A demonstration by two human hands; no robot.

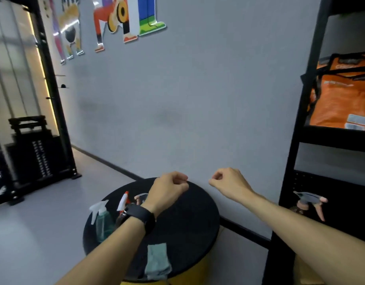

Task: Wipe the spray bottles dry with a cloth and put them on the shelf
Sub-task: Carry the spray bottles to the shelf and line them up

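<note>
On a round black stool top [185,223] stand a green spray bottle [101,221] with a white trigger, a bottle with a red and white trigger [124,200], and a third bottle's pink-grey trigger [139,197], partly hidden behind my left wrist. A grey-green cloth [158,262] lies at the stool's near edge. Another spray bottle [309,204] with a grey and pink head stands on the black shelf [301,140] at right. My left hand [169,190] and my right hand [226,181] hover above the stool's far edge, fingers curled, holding nothing.
The shelf carries an orange bag [342,99] on an upper level. A grey wall with colourful stickers lies straight ahead. A black weight machine [33,153] stands at left on the grey floor. The stool has a yellow base [198,274].
</note>
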